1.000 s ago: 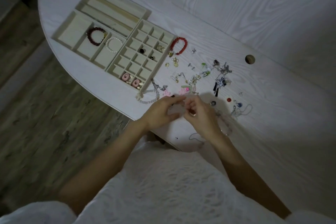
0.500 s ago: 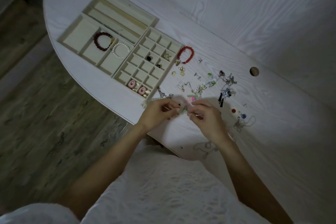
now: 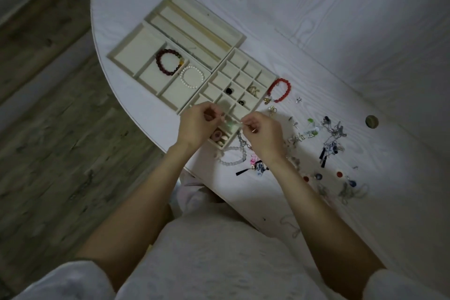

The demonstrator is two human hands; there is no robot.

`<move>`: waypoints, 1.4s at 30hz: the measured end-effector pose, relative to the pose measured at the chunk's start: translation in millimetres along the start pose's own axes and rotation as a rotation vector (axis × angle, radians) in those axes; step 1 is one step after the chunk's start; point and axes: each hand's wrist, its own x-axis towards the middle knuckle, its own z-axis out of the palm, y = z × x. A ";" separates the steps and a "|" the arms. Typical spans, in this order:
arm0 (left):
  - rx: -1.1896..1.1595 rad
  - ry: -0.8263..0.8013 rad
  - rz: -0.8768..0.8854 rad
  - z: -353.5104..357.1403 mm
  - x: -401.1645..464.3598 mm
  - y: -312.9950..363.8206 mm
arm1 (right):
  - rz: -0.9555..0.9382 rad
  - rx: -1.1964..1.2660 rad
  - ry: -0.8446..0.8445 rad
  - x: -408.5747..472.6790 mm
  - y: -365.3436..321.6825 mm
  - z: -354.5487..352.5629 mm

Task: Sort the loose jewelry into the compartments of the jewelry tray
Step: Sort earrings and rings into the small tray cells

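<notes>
A beige jewelry tray (image 3: pixel 126 42) lies on the white table. It holds a dark red bead bracelet (image 3: pixel 168 62), a white pearl bracelet (image 3: pixel 192 77) and small pieces in its grid of little compartments (image 3: pixel 239 78). My left hand (image 3: pixel 197 125) and my right hand (image 3: pixel 261 135) hover over the grid's near corner, each pinching one end of a small pale green piece of jewelry (image 3: pixel 230 124), which is blurred. A red bead bracelet (image 3: pixel 280 90) lies just right of the tray.
Several loose earrings, chains and charms (image 3: pixel 328 139) are scattered on the table to the right of my hands. A clear bead bracelet (image 3: pixel 232 157) lies at the table's near edge. A round cable hole (image 3: pixel 371 121) is at the far right. Wooden floor lies to the left.
Both hands have moved up and left from the loose pile to over the tray's grid, carrying the small piece between them. The camera view has shifted.
</notes>
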 end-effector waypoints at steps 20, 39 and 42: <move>0.414 0.015 0.483 2.6 31.0 -16.0 | -0.273 -0.455 0.187 37.0 14.1 7.4; 0.634 -0.131 0.625 9.6 37.3 -7.7 | -0.116 -0.738 0.224 51.0 -2.4 29.5; 0.645 -0.150 0.648 11.2 39.0 -6.6 | -0.050 -0.647 0.235 53.1 -3.6 27.5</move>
